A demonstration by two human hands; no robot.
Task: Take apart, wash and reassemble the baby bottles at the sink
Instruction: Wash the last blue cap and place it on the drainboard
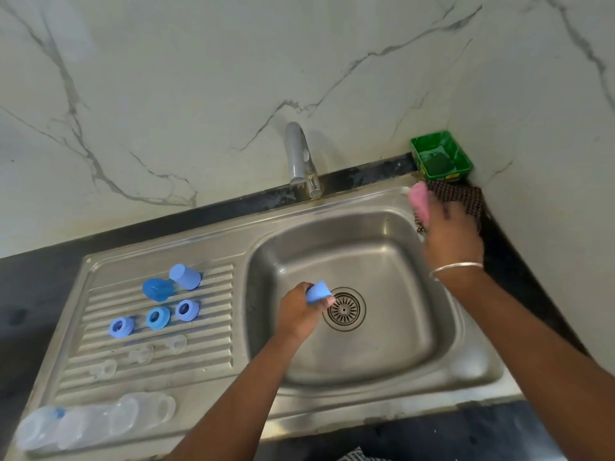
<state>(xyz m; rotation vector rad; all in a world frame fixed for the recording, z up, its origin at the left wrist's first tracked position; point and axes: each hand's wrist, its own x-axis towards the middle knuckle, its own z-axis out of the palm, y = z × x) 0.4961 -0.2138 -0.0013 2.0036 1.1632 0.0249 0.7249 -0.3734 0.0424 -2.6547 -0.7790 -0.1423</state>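
the left hand (pixel 297 314) grips a blue bottle cap (pixel 318 292) over the sink basin (pixel 382 361). the right hand (pixel 447 234) pinches a pink sponge (pixel 420 200) by the faucet (pixel 301 161); scrubbing should reach inside the cap over the basin.

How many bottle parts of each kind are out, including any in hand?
Blue plastic caps: 3, one gripped by the left hand
Blue screw rings: 3
Clear silicone teats: 3
Clear bottle bodies: 3
Total: 12
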